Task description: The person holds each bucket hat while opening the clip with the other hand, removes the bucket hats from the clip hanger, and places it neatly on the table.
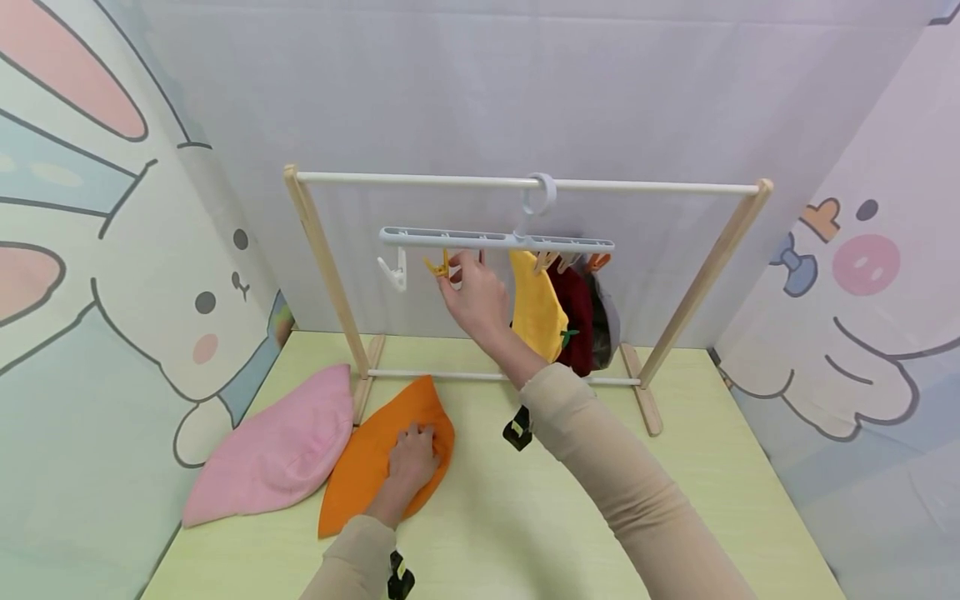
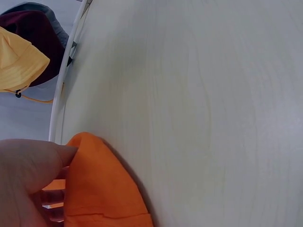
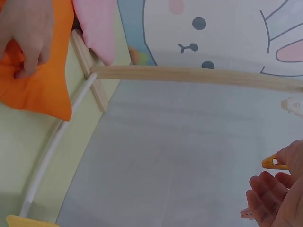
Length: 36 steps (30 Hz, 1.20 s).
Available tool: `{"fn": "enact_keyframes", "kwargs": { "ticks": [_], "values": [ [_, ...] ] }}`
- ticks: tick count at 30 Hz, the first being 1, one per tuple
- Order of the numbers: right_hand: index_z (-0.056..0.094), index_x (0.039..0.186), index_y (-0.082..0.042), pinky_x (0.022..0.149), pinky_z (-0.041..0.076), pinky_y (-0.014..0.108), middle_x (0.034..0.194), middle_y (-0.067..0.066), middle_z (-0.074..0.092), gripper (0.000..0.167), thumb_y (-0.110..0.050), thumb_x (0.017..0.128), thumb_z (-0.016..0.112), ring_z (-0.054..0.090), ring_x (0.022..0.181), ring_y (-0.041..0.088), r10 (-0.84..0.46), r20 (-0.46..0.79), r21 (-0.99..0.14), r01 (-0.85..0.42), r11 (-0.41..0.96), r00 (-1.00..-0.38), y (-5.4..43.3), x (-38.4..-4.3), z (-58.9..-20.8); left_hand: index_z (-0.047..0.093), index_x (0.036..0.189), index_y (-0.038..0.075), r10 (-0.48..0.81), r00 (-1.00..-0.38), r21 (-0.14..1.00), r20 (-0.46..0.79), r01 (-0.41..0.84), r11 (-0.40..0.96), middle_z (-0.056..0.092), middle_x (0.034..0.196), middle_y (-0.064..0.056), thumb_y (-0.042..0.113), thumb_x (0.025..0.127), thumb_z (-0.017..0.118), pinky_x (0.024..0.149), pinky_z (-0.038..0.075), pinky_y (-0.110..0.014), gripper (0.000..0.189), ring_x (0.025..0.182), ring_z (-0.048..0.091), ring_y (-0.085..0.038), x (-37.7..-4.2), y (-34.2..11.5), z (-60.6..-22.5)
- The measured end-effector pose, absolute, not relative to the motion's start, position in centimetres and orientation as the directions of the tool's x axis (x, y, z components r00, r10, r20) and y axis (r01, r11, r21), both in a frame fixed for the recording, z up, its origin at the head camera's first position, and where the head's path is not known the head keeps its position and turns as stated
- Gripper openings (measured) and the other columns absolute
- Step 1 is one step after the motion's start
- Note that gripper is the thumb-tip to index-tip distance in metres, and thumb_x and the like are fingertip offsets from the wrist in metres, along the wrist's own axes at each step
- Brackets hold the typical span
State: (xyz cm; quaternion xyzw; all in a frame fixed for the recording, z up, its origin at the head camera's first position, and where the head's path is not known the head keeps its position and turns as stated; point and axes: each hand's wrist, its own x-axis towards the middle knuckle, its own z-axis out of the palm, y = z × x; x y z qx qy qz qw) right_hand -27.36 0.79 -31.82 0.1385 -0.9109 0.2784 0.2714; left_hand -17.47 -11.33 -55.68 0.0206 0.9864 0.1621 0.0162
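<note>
My right hand (image 1: 480,298) reaches up and pinches a yellow clothes peg (image 1: 436,267) that hangs from the pale blue hanger bar (image 1: 450,238). In the right wrist view the tip of this yellow peg (image 3: 270,162) sticks out past the thumb. Down on the table, my left hand (image 1: 411,462) grips the crown of an orange bucket hat (image 1: 348,492). The left wrist view has the thumb on the near side of the orange cloth (image 2: 102,182), the fingers curled behind it. Left of the right hand, a white peg (image 1: 396,272) hangs from the bar.
A pink bucket hat (image 1: 277,450) lies left of the orange one. Pegged at the hanger's right are a yellow hat (image 1: 536,308), a maroon hat (image 1: 576,304) and a grey one (image 1: 606,321). The hanger hooks over the white rail (image 1: 645,185) of a wooden stand (image 1: 701,283).
</note>
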Motion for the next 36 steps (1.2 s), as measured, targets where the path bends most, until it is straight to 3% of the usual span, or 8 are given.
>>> {"fn": "enact_keyframes", "kwargs": {
  "ticks": [10, 36],
  "values": [
    [0.061, 0.094, -0.012, 0.06, 0.049, 0.028, 0.085, 0.0, 0.069, 0.019, -0.027, 0.084, 0.064, 0.066, 0.07, 0.011, -0.123, 0.622, -0.427, -0.466, 0.775, -0.773, 1.5, -27.1, -32.6, 0.059, 0.114, 0.005, 0.057, -0.998, 0.322, 0.016, 0.059, 0.945, 0.05, 0.113, -0.02, 0.015, 0.08, 0.067, 0.06, 0.049, -0.048, 0.036, 0.094, 0.05, -0.037, -17.5, -11.3, -56.0],
    [0.062, 0.094, -0.011, 0.056, 0.049, 0.026, 0.087, 0.001, 0.068, 0.016, -0.024, 0.084, 0.064, 0.066, 0.068, 0.011, -0.117, 0.675, -0.437, -0.523, 0.732, -0.729, 3.1, -26.2, -34.3, 0.06, 0.111, 0.004, 0.057, -0.998, 0.325, 0.027, 0.062, 0.944, 0.051, 0.106, -0.018, 0.015, 0.079, 0.067, 0.06, 0.048, -0.047, 0.034, 0.089, 0.05, -0.034, -17.4, -11.5, -56.3]
  ]
}}
